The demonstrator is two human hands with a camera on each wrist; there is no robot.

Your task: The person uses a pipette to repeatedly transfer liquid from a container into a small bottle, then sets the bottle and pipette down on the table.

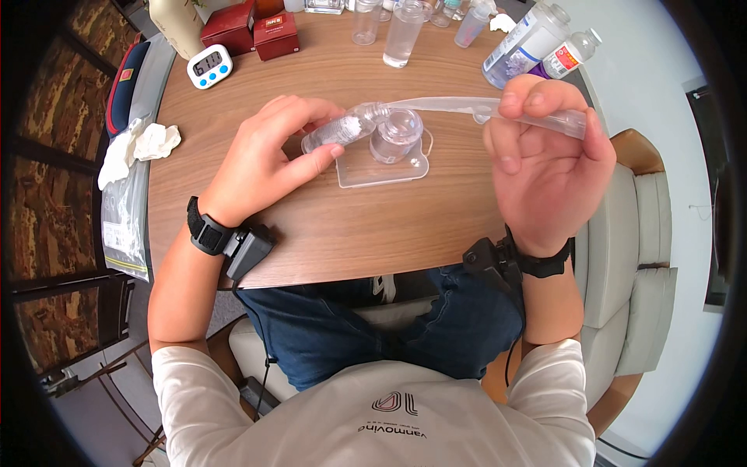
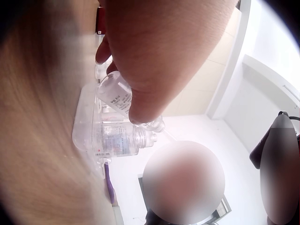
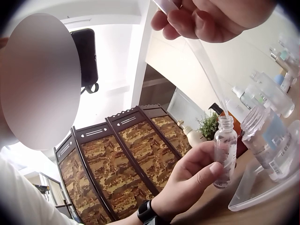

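Note:
My left hand (image 1: pixel 264 152) grips a small clear bottle (image 1: pixel 338 134) around its body, tilted with its open neck to the right in the head view. In the right wrist view the bottle (image 3: pixel 225 150) shows white specks inside. My right hand (image 1: pixel 548 175) holds the wide end of a long translucent plastic dropper pipette (image 1: pixel 447 103). The pipette's thin tip meets the bottle's mouth. Just beside the bottle, an open wide-necked clear jar (image 1: pixel 395 144) with a printed label stands on a clear plastic tray (image 1: pixel 358 177).
Along the far table side stand a clear bottle of liquid (image 1: pixel 401 43), a large labelled bottle (image 1: pixel 525 47) and a red-labelled bottle (image 1: pixel 570 54). A white timer (image 1: pixel 209 66), red boxes (image 1: pixel 275 36) and crumpled tissue (image 1: pixel 156 142) lie toward the left.

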